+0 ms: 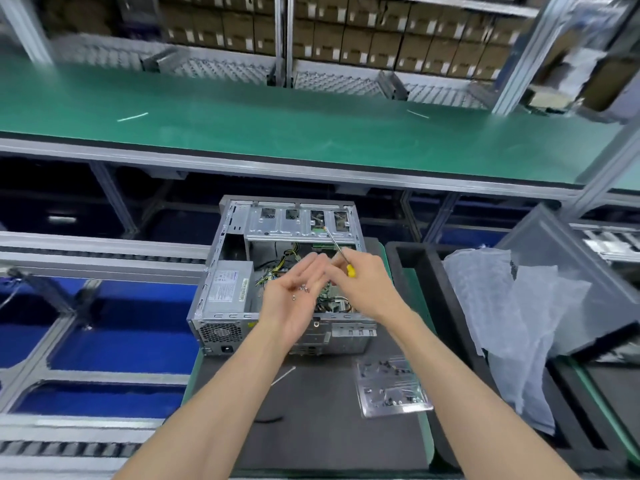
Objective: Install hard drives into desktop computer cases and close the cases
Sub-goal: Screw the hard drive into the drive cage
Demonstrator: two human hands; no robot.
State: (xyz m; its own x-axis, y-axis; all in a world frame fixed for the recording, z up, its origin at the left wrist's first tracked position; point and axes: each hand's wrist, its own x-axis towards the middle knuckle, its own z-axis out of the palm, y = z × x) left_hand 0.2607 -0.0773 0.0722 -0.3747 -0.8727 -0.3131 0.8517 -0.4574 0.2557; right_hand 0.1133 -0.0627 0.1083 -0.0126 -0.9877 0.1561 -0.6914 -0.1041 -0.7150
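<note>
Now your right hand [363, 289] grips the yellow-handled screwdriver [341, 252], shaft angled up and away to the left toward the drive bay, your left hand [294, 296] cupped palm-up, cradling loose screws [304, 289] over the open computer case [239, 271].

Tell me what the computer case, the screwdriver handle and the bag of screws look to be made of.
Computer case: bare sheet metal, seemingly steel, dull grey with punched vents.
Screwdriver handle: probably plastic, glossy yellow, held in the right hand.
Bag of screws: thin clear plastic film, glinting, contents visible through it.
</note>
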